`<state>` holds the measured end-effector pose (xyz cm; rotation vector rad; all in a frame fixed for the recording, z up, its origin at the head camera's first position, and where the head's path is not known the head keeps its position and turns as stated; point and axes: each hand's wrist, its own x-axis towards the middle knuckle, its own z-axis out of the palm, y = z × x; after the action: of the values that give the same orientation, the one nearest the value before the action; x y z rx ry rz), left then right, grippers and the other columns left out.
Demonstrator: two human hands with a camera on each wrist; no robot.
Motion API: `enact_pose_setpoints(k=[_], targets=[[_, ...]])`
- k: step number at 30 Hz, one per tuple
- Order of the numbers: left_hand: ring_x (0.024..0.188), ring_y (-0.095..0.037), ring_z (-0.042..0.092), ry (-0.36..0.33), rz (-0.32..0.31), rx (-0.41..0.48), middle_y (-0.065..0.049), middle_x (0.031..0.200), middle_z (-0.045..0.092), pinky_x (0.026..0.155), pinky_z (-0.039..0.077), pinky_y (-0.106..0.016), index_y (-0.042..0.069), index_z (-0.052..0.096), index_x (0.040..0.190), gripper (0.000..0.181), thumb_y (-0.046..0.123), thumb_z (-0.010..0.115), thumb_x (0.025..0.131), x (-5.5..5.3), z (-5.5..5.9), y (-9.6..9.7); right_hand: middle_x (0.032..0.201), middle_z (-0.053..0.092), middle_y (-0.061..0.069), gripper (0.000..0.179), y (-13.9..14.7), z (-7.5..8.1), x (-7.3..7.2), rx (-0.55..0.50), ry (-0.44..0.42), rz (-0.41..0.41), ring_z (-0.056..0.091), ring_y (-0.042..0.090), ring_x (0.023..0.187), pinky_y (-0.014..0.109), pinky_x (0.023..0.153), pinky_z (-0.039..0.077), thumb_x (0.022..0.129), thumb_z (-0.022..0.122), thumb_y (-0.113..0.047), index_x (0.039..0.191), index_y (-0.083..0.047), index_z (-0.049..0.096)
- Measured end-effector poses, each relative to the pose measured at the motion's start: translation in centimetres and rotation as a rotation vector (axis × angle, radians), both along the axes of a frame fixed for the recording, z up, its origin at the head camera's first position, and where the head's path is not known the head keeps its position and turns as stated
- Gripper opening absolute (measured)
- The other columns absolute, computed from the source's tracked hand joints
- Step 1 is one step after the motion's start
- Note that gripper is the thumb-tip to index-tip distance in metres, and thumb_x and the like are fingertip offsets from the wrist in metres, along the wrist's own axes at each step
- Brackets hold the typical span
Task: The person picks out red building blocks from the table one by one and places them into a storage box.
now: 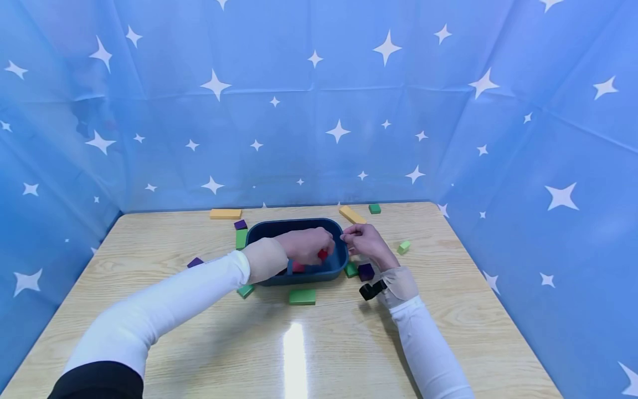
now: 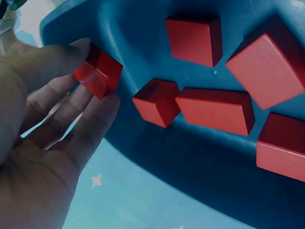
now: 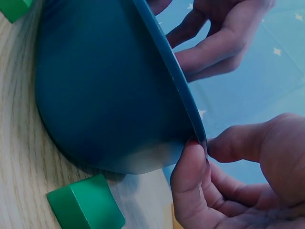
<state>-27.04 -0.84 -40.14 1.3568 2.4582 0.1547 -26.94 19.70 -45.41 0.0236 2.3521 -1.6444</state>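
My left hand (image 1: 309, 245) reaches over the dark blue tub (image 1: 294, 223) and pinches a small red block (image 2: 99, 72) between thumb and fingertips, above the tub floor. Several other red blocks lie inside the tub, among them a cube (image 2: 157, 102) and a longer one (image 2: 217, 110) touching end to side. At the tub's right end, my right hand (image 1: 368, 244) grips the rim, its thumb on one side and fingers on the other, as the right wrist view shows. Part of the tub's inside is hidden in the head view by the left hand and forearm.
Around the tub on the wooden table lie green blocks, one in front (image 1: 302, 297), and a purple block (image 1: 366, 271) by the right wrist. Yellow planks (image 1: 226, 214) lie at the back, and a light green block (image 1: 404, 247) at the right. A starry blue curtain (image 1: 279, 111) surrounds the table.
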Motion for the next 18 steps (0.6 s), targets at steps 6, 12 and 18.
enact_pose_setpoints(k=[6,12,18], targets=[[0.087,-0.011,0.063,-0.013,-0.038,-0.03,-0.006,0.108,0.07,0.079,0.057,-0.023,0.007,0.074,0.111,0.018,0.008,0.074,0.093,-0.3,-1.0,0.5,0.096,0.068,0.01,0.025,0.1,0.0,0.0,0.006,0.001,-0.002,0.068,0.013,0.074,0.037,0.074,0.063,0.102,0.058,-0.01,0.121,0.007,0.062],[0.084,-0.011,0.063,-0.017,-0.028,-0.068,-0.004,0.103,0.071,0.077,0.057,-0.022,0.01,0.075,0.107,0.016,0.006,0.074,0.092,-0.3,-1.5,0.9,0.099,0.068,0.012,0.026,0.1,-0.1,-0.1,0.005,0.007,0.002,0.068,0.014,0.074,0.039,0.076,0.063,0.103,0.058,-0.011,0.122,0.007,0.062],[0.086,-0.014,0.062,-0.039,-0.038,-0.08,0.002,0.092,0.069,0.084,0.057,-0.027,0.017,0.074,0.098,0.015,0.003,0.073,0.092,-1.0,-2.6,1.3,0.099,0.068,0.011,0.025,0.1,-0.4,-0.3,0.011,-0.005,-0.014,0.068,0.014,0.075,0.036,0.073,0.063,0.102,0.06,-0.012,0.12,0.005,0.063]])
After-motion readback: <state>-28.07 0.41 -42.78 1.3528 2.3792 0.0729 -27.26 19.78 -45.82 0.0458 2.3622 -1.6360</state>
